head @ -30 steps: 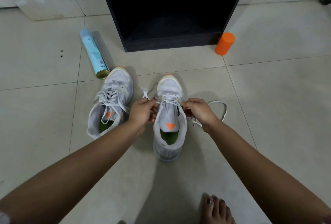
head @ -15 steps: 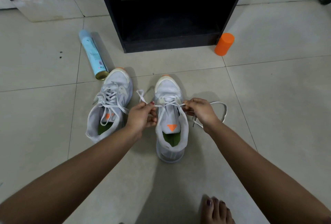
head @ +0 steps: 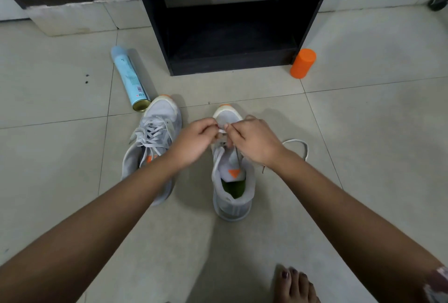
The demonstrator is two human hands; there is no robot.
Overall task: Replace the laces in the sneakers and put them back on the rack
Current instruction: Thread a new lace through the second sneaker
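Both hands meet over the front of a pale grey mesh sneaker (head: 232, 196) with an orange toe tip and a green insole, which stands on the beige tiled floor (head: 363, 145). The left hand (head: 194, 141) and the right hand (head: 254, 142) each have their fingers curled in, pinching a flat white shoelace (head: 221, 130) between them above the lower eyelets, fingertips nearly touching. Out past the right wrist, the slack of that lace lies in a loose loop on the tiles. Just left of the grip, partly under the left forearm, sits a second grey sneaker (head: 155, 133), already laced, toe pointing away. Beyond the grip stands a black wooden shoe rack (head: 230, 63), its bottom shelf in shadow. A light-blue spray can (head: 129, 79) lies on its side up and left of the grip, its base just beside the laced sneaker's toe. An orange plastic cylinder (head: 303, 63) stands at the rack's right corner. A bare foot (head: 294, 285) with dark nail polish shows well below the grip, to the right.
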